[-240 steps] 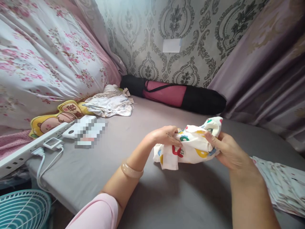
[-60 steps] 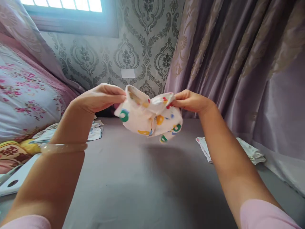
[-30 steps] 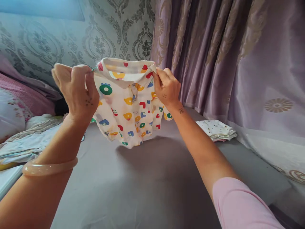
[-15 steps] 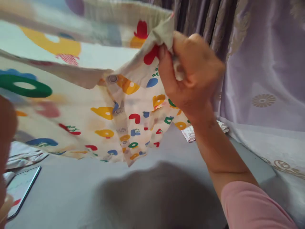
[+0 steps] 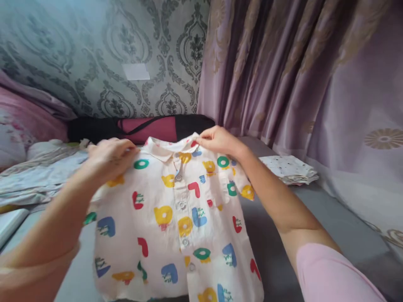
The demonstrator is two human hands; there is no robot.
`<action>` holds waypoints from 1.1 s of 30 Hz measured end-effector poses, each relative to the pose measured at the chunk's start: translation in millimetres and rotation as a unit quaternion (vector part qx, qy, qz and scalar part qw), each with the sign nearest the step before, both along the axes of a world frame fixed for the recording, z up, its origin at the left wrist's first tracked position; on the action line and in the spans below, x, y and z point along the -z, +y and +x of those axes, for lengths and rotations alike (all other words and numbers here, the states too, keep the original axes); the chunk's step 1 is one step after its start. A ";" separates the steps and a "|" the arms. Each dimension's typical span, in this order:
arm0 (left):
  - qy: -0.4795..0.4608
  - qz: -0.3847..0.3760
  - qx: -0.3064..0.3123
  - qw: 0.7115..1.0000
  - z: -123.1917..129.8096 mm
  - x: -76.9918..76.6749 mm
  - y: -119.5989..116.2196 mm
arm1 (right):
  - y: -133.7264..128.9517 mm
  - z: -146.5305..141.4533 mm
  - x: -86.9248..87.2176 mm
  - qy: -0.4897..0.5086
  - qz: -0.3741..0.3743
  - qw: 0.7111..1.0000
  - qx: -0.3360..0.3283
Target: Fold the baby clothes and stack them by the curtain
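A white short-sleeved button-up shirt (image 5: 179, 218) with red, yellow, blue and green prints hangs spread out with its buttoned front towards me. My left hand (image 5: 111, 157) is closed on its left shoulder, beside the collar (image 5: 162, 152). On the other side of the collar, my right hand (image 5: 217, 138) pinches the cloth between thumb and fingers. The shirt's lower hem runs out of the bottom of the view.
A folded white cloth pile (image 5: 288, 170) lies on the grey bed surface (image 5: 317, 209) at right. Loose clothes (image 5: 53, 167) are heaped at left near a flat pale object (image 5: 12, 224). Behind lies a black and maroon bag (image 5: 147, 128) before the patterned wall; purple curtains (image 5: 252, 71) hang at right.
The shirt has come down from high and close to my head and now faces me collar-up. Both hands have moved farther forward with it, and my view has lifted towards the wall.
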State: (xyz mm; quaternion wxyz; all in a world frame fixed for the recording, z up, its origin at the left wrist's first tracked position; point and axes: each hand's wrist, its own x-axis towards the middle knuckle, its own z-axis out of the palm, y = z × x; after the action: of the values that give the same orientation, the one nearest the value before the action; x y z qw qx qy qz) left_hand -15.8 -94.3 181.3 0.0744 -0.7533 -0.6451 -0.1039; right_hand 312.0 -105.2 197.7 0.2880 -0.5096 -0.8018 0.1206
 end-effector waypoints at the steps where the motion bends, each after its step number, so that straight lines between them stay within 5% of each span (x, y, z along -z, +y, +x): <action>1: 0.009 -0.044 -0.003 0.999 9.8 20.5 6.4 | 12.2 -1.5 23.9 -0.047 -0.027 0.998 0.012; 4: 0.011 -0.116 -0.008 0.993 29.6 86.6 21.3 | 33.7 -8.5 87.7 -0.143 -0.086 0.984 0.064; 7: 0.006 -0.081 -0.011 0.997 32.6 141.9 27.2 | 39.8 -14.6 130.1 -0.188 -0.102 0.973 0.088; 11: 0.005 -0.029 0.014 0.999 26.1 179.7 30.7 | 44.0 -16.2 158.2 -0.222 -0.071 0.969 0.085; 19: 0.015 0.007 0.024 1.000 20.1 190.8 57.3 | 66.2 -17.2 184.5 -0.253 -0.028 0.964 0.081; 29: 0.015 0.028 0.011 0.999 18.9 189.9 108.8 | 115.3 -25.0 194.2 -0.264 -0.010 0.960 0.093; 33: -0.030 -0.027 0.007 0.999 20.0 187.8 123.0 | 130.4 -23.8 197.1 -0.207 -0.036 0.973 0.098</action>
State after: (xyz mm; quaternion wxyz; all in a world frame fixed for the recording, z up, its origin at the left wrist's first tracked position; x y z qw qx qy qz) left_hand 4.2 28.6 -6.6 0.0340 -0.7560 -0.6444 -0.1099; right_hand 288.2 25.3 0.6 0.1075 -0.6098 -0.7851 0.0127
